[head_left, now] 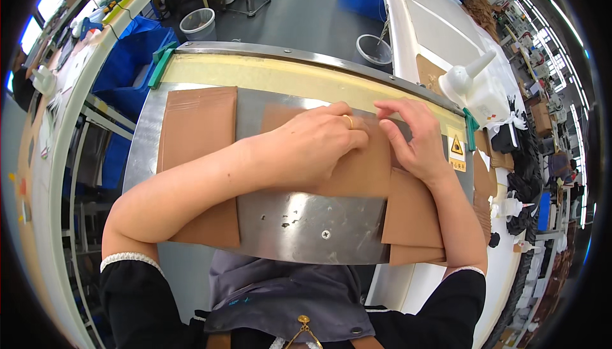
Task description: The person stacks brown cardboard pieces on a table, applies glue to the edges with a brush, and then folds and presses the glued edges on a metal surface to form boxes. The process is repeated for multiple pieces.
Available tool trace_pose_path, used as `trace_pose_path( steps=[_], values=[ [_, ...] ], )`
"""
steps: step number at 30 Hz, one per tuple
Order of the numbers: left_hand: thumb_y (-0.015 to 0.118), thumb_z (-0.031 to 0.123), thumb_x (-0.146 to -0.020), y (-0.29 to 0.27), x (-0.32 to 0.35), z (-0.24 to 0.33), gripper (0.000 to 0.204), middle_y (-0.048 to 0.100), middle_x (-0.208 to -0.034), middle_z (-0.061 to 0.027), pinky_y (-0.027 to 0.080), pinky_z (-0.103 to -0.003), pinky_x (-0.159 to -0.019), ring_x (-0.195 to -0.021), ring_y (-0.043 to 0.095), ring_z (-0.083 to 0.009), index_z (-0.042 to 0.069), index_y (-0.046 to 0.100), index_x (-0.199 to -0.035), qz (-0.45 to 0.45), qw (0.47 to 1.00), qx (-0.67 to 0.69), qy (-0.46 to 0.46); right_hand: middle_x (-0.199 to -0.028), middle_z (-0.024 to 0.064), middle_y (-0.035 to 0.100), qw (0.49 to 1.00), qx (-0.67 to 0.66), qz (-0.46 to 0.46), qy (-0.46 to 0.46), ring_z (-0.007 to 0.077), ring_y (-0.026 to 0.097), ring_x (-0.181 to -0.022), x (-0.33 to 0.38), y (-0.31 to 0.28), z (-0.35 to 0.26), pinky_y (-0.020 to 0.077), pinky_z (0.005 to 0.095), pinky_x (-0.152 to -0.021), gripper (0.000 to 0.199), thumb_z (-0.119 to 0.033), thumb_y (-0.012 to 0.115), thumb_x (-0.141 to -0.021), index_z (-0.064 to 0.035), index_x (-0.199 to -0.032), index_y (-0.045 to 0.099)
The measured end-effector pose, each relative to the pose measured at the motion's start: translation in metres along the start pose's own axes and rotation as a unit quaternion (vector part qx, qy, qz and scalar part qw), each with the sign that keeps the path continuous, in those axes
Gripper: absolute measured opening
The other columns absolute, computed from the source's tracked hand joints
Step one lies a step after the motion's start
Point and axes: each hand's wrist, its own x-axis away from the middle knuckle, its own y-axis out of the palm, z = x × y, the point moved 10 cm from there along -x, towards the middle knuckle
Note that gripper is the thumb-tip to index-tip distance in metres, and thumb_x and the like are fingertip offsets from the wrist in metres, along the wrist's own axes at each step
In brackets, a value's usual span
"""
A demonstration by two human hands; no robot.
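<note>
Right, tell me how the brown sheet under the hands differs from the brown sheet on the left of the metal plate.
The middle sheet is pressed under both the left hand and the right hand; the left sheet has no hand on it, only the left forearm crossing its lower part. The left sheet looks taller and narrower, the middle sheet wider. Both are brown and lie flat on the metal plate.

A smooth grey floor (306, 11) lies beyond the steel-topped desk (306, 225). Blue plastic bins (137, 56) stand far left, a long white bench (433, 30) runs far right, bright windows (48, 1) line the left wall.
</note>
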Motion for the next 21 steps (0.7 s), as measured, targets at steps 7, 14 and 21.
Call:
trace_pose_path(
  steps=[7,14,21],
  values=[
    [0.063,0.006,-0.080,0.007,-0.001,-0.029,0.034,0.066,-0.122,-0.0131,0.048,-0.043,-0.098,-0.118,0.058,-0.0343,0.004,0.068,-0.113,-0.051,0.978,0.173,-0.104,-0.142,0.0116,0.059,0.990,0.064,-0.001,-0.128,0.0340,0.053,-0.133,0.002,0.013,-0.029,0.0431,0.0445,-0.112,0.044,-0.015,0.067,-0.092,-0.0073,-0.136,0.061],
    [0.069,0.036,-0.090,-0.023,0.020,-0.036,0.061,0.058,-0.138,-0.0283,0.040,-0.046,-0.112,-0.133,0.050,-0.0396,-0.010,0.058,-0.128,0.211,0.964,-0.120,-0.105,-0.143,0.0120,0.060,0.993,0.099,0.033,-0.053,0.0335,0.052,-0.137,0.007,0.002,-0.003,0.0414,0.0435,-0.114,0.040,-0.010,0.063,-0.095,-0.0049,-0.135,0.062],
    [0.072,0.050,-0.089,-0.017,0.020,-0.042,0.077,0.052,-0.145,-0.0291,0.036,-0.049,-0.115,-0.138,0.045,-0.0420,-0.011,0.056,-0.133,0.182,0.966,-0.120,-0.141,-0.144,0.0115,0.060,0.995,0.080,0.051,-0.021,0.0333,0.051,-0.137,0.003,0.004,0.009,0.0406,0.0427,-0.115,0.040,-0.010,0.061,-0.097,-0.0050,-0.136,0.061]
  ],
)
